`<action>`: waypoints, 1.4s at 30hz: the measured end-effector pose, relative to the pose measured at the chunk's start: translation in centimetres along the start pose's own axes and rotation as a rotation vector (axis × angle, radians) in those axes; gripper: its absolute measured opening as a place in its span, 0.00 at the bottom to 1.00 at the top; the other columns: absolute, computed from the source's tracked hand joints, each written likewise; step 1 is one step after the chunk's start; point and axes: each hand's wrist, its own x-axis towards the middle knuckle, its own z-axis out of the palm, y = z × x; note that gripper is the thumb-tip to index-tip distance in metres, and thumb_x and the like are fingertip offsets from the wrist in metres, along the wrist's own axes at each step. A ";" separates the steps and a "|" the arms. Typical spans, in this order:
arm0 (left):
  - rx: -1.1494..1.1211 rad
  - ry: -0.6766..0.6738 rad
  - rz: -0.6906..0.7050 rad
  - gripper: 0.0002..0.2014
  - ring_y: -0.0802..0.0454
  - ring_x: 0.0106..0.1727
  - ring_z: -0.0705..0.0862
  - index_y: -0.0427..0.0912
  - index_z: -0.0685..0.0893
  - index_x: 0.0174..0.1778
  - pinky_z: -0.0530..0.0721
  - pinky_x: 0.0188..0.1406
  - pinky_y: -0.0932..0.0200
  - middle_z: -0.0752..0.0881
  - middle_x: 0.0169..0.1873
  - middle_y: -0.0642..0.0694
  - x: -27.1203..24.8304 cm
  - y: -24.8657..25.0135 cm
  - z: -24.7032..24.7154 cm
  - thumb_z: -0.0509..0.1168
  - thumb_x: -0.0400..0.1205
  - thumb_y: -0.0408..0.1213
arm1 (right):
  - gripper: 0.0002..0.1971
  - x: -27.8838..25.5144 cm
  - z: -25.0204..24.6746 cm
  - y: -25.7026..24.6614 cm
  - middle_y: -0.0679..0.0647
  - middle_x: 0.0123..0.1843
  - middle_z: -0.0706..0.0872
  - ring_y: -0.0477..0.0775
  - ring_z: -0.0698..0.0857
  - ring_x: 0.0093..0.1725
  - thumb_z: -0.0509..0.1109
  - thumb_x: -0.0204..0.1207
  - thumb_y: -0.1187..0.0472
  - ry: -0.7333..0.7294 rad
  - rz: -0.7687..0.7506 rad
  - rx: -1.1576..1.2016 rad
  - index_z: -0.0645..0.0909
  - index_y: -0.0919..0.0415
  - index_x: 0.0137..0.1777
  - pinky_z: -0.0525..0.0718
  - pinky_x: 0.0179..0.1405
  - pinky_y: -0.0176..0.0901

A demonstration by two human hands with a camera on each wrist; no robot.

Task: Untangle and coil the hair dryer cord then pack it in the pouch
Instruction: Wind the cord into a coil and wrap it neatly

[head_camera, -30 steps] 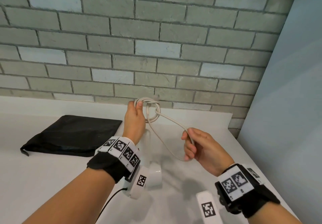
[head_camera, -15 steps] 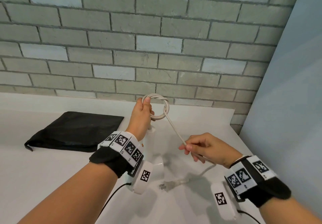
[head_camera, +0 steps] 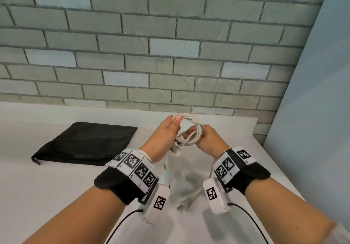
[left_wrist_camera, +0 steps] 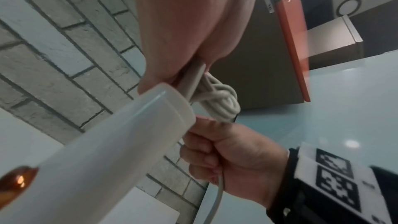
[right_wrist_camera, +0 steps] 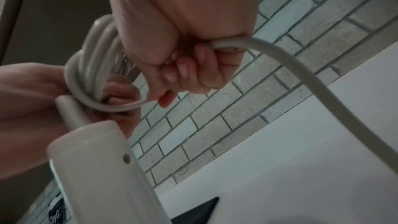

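Grey brick wall rises behind the white countertop where I work, with a pale blue panel closing the side. Seen from my head, the flat black fabric pouch lies on the counter left of my hands. My left hand pinches the top of the coiled white hair dryer cord under the thumb, and my right hand curls its fingers round the coil's other side. Below the coil hangs the white hair dryer handle, and the cord's plug lies on the counter beneath. Black-and-white square markers cover both wristbands; I can read no words on them.

From my left wrist, the cord loops emerge from my closed left palm above the handle, whose copper-coloured button shows. My right hand grips the trailing strand in a fist.

From my right wrist, my right hand's fingers are curled tight on the cord, beside the handle. A small dark label near the frame's lower left is too blurred to read.
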 end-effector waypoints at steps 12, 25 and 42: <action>0.071 0.011 -0.032 0.14 0.49 0.44 0.80 0.40 0.76 0.53 0.80 0.39 0.58 0.82 0.45 0.42 0.2 0.4 0.3 0.49 0.86 0.45 | 0.12 0.1 0.1 -1.4 0.47 0.24 0.82 0.45 0.77 0.26 0.61 0.78 0.58 -0.090 0.222 0.779 0.81 0.57 0.35 0.69 0.25 0.34; 0.069 0.018 0.010 0.16 0.54 0.24 0.70 0.39 0.76 0.43 0.71 0.21 0.61 0.72 0.26 0.49 -0.1 0.6 0.5 0.50 0.86 0.46 | 0.10 -0.6 -2.2 -1.6 0.50 0.39 0.81 0.40 0.78 0.35 0.70 0.73 0.64 -0.016 -0.104 0.234 0.79 0.61 0.53 0.76 0.39 0.31; 0.299 0.139 0.145 0.25 0.53 0.29 0.76 0.34 0.79 0.42 0.77 0.33 0.60 0.80 0.29 0.45 0.5 0.1 1.1 0.45 0.85 0.51 | 0.06 -1.7 -1.3 -5.9 0.59 0.43 0.82 0.56 0.74 0.43 0.59 0.75 0.68 0.067 -0.363 -0.789 0.76 0.64 0.48 0.64 0.38 0.41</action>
